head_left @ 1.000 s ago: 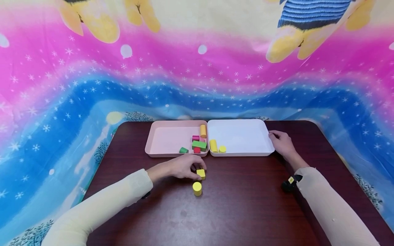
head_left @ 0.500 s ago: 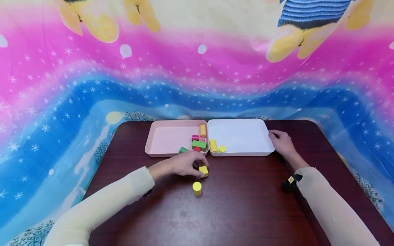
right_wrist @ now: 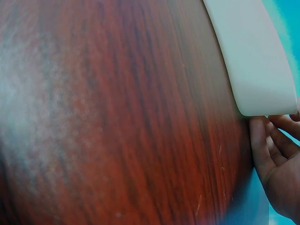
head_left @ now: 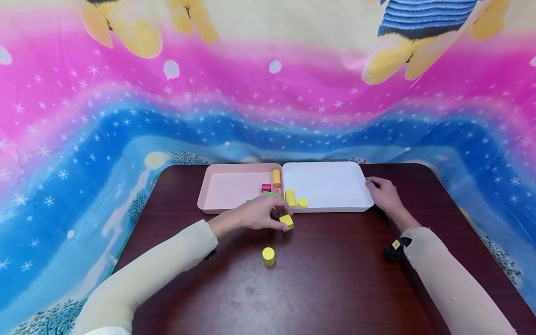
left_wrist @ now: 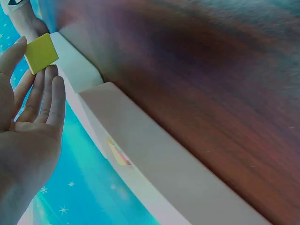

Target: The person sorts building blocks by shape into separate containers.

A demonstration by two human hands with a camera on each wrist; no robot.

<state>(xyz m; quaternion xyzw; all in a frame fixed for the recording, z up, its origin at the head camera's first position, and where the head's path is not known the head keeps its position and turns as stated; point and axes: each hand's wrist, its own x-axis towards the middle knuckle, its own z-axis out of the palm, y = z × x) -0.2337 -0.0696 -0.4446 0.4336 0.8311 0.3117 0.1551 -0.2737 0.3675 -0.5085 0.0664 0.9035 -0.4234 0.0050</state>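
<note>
My left hand (head_left: 261, 213) pinches a yellow cube block (head_left: 286, 222) between thumb and fingertips, just in front of where the two trays meet. The left wrist view shows one square face of the cube block (left_wrist: 42, 53) beyond the fingers. At the far right, my right hand (head_left: 386, 196) holds the end of the white tray (head_left: 331, 184) by its rim, fingers right against the end wall in the right wrist view. A yellow cylinder (head_left: 290, 198) and a short yellow round block (head_left: 303, 202) lie in that tray's left corner. Another yellow cylinder (head_left: 268, 257) stands upright on the table.
Left of the white tray sits a pink tray (head_left: 226, 186) with an orange cylinder (head_left: 276, 178), a magenta cylinder (head_left: 266, 188) and a green block (head_left: 272, 192), partly hidden by my left hand. A patterned cloth (head_left: 268, 93) hangs behind the dark wooden table (head_left: 335, 279).
My left hand has carried the yellow cube block away from me and to the right, toward the trays' front walls, covering more of the pink tray's blocks. The right hand stays at the white tray.
</note>
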